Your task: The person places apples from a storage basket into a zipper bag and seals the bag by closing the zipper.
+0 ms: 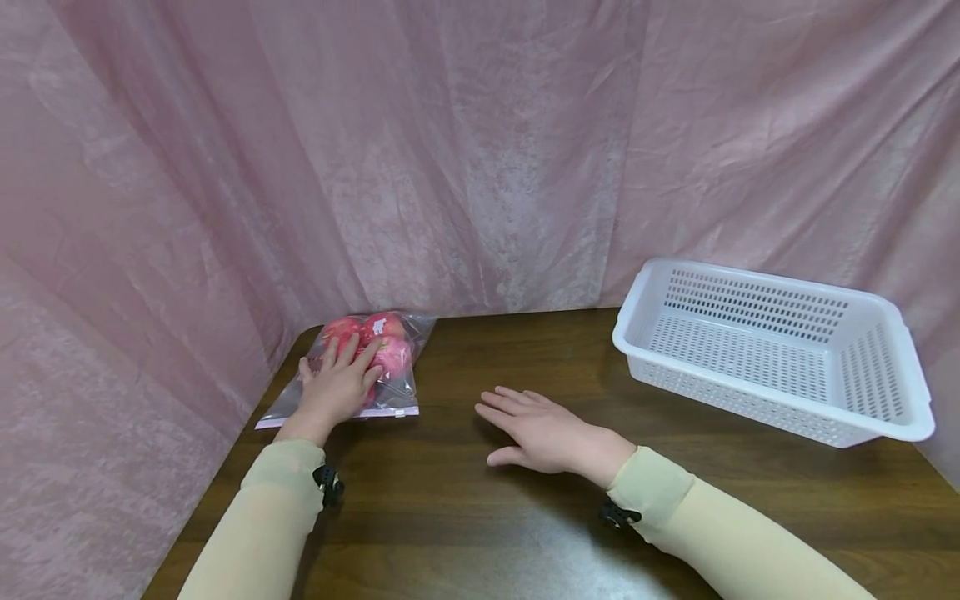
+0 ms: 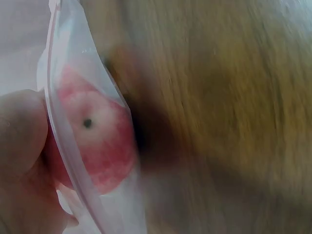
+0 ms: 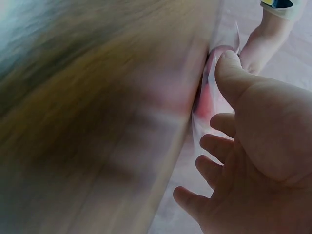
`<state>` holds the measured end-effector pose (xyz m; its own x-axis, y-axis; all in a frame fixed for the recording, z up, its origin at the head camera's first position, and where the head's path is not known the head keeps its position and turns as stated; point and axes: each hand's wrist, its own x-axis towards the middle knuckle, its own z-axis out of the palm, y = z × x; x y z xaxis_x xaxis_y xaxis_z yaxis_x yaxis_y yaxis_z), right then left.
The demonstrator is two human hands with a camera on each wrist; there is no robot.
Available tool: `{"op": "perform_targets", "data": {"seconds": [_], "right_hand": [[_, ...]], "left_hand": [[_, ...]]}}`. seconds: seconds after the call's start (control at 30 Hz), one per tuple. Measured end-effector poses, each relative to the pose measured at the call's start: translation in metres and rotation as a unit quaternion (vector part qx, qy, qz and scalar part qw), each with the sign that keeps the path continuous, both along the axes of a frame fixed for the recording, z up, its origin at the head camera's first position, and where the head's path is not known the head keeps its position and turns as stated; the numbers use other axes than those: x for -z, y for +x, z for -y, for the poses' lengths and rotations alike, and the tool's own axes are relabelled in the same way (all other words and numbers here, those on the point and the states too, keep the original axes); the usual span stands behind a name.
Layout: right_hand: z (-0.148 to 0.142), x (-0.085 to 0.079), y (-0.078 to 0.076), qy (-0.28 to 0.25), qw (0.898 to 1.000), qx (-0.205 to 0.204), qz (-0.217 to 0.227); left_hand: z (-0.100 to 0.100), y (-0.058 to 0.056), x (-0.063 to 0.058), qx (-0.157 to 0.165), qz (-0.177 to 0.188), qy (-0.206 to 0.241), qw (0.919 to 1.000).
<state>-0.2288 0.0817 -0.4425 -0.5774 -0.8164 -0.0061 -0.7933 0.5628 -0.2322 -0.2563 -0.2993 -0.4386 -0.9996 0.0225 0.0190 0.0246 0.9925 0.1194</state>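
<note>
From the head view, your left hand (image 1: 339, 385) lies flat, fingers straight, on the bag of apples (image 1: 371, 354) near the table's (image 1: 480, 517) far left corner, while your right hand (image 1: 542, 432) hovers released mid-table; a white basket (image 1: 772, 354) sits at the right edge. Your left wrist view shows an apple (image 2: 97, 141) in the plastic against your hand (image 2: 22, 161). Your right wrist view shows relaxed, spread fingers (image 3: 214, 165) holding nothing.

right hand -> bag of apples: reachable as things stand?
Probably yes. The right hand hovers open over bare table, with nothing between it and the bag of apples. The left hand covers the bag's near-left part; its right side is free.
</note>
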Motion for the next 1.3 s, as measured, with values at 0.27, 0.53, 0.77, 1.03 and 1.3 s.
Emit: {"op": "perform_targets", "data": {"seconds": [0.27,0.53,0.77,1.03,1.3], "right_hand": [[-0.022,0.001,0.0,-0.005,1.0,0.02,0.005],[-0.037,0.0,0.001,-0.019,0.999,0.03,0.008],[-0.044,0.001,0.001,-0.019,0.999,0.031,-0.005],[-0.049,0.002,0.002,-0.015,0.999,0.032,-0.007],[-0.052,-0.003,0.002,-0.027,0.998,0.056,-0.032]], "left_hand": [[0.013,0.005,-0.002,-0.026,-0.005,0.016,0.9995],[0.007,0.007,-0.005,-0.039,0.004,0.028,0.9988],[-0.006,0.008,-0.006,-0.06,0.046,0.061,0.9952],[-0.013,0.007,-0.01,-0.078,0.063,0.05,0.9937],[-0.022,0.007,-0.014,-0.088,0.057,0.042,0.9936]]}}
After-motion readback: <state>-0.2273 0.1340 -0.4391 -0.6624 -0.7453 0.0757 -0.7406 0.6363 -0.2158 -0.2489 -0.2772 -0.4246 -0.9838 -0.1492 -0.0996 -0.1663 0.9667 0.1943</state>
